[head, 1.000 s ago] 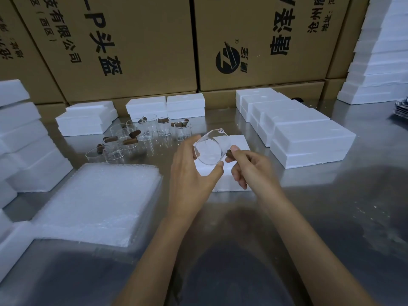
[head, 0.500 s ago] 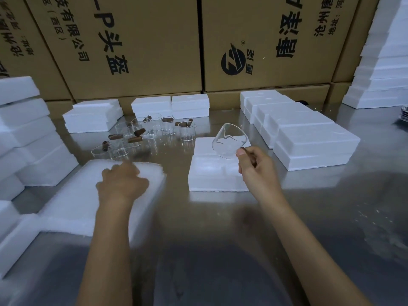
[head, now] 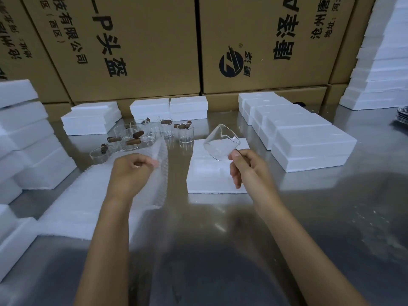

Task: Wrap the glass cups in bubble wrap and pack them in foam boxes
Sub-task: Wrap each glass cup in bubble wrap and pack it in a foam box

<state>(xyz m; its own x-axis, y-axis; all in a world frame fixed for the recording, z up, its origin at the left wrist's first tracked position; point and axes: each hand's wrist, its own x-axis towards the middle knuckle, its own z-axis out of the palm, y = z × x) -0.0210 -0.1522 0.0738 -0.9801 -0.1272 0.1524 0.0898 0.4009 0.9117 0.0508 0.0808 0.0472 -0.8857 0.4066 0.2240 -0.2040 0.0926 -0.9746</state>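
left hand [head: 130, 171] pinches a bubble wrap sheet [head: 160, 168] at nine o'clock of the glass cup [head: 220, 143] that the right hand [head: 244, 167] grips by its handle; best peel one sheet only, lay it flat, then set the cup on it.

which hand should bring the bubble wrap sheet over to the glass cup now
Left, probably. The left hand already pinches a lifted bubble wrap sheet above the stack, while the right hand is busy holding the glass cup tilted over the open foam box.

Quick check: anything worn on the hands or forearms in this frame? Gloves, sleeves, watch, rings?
Nothing worn shows. The left hand and right hand are bare, without gloves, and both forearms are uncovered down to the frame's bottom edge. No watch, bracelet or ring is visible, though motion blur softens fine detail.
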